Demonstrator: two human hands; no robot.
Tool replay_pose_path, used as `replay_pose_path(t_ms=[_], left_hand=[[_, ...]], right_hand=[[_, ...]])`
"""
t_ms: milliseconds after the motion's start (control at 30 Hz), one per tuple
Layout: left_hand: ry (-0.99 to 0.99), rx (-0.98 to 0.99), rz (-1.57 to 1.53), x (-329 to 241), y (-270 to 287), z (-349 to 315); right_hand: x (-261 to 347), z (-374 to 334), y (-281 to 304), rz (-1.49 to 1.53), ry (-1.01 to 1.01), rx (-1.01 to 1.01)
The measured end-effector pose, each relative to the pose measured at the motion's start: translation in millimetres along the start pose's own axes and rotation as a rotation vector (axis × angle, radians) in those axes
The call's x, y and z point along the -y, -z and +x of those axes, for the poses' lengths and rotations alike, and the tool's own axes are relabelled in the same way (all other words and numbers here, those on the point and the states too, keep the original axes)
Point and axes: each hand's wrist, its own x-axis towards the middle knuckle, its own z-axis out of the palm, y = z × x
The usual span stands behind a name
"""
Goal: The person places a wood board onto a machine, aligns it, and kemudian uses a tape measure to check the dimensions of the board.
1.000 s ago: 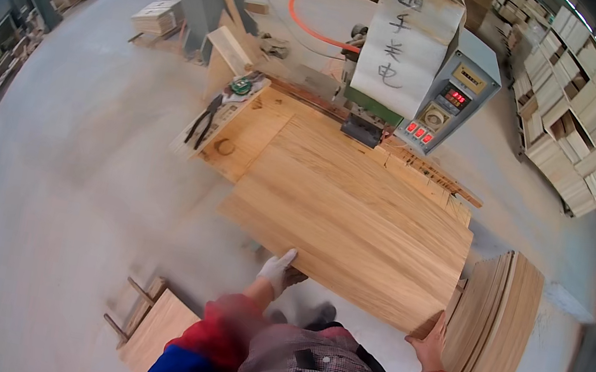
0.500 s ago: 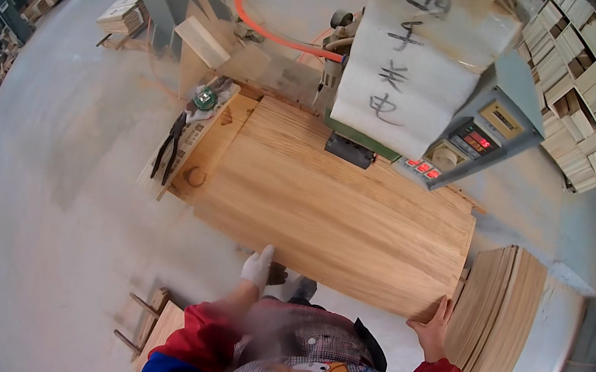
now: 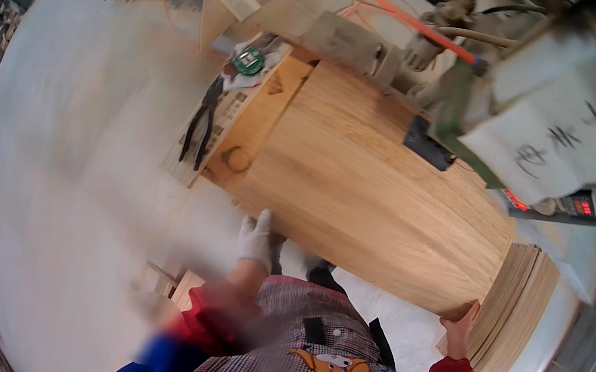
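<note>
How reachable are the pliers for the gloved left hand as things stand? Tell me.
Probably yes: the pliers lie uncovered, left of the wooden board, and nothing seems to block the left hand, though it would have to leave the board's near edge.

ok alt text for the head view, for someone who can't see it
A wide wooden panel lies on a workbench partly under a machine, a gloved left hand at its near edge and a bare right hand at its near right corner. Pliers lie to its left, stacked boards to its right.
</note>
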Motion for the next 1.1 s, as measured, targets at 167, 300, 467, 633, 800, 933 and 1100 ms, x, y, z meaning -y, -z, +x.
replay_pose_path(t_ms=[167, 300, 467, 633, 800, 933, 1100], left_hand=[[0.062, 0.054, -0.035, -17.5, 3.0, 8.1], [0.009, 0.096, -0.069, -28.8, 16.7, 24.5], [0.042, 0.095, -0.011, -38.4, 28.0, 30.5], [0.064, 0.105, -0.014, -48.5, 30.9, 33.8], [0.048, 0.125, -0.022, -53.7, 35.8, 37.9], [0.060, 0.125, -0.006, -59.7, 38.8, 37.6], [0.093, 0.144, 0.075, -51.4, 34.3, 40.5]], right_hand=[[19.5, -4.5, 3.8, 0.087, -0.002, 0.067], [62.6, -6.6, -0.9, 0.147, -0.109, 0.102], [77.6, -10.6, -5.7, 0.252, -0.161, 0.151], [65.5, -8.9, -8.9, 0.276, -0.114, 0.167], [90.4, -13.9, -7.1, 0.270, -0.179, 0.191], [103.1, -16.1, -8.6, 0.232, -0.171, 0.206], [62.4, -10.9, -20.6, 0.506, -0.195, 0.229]])
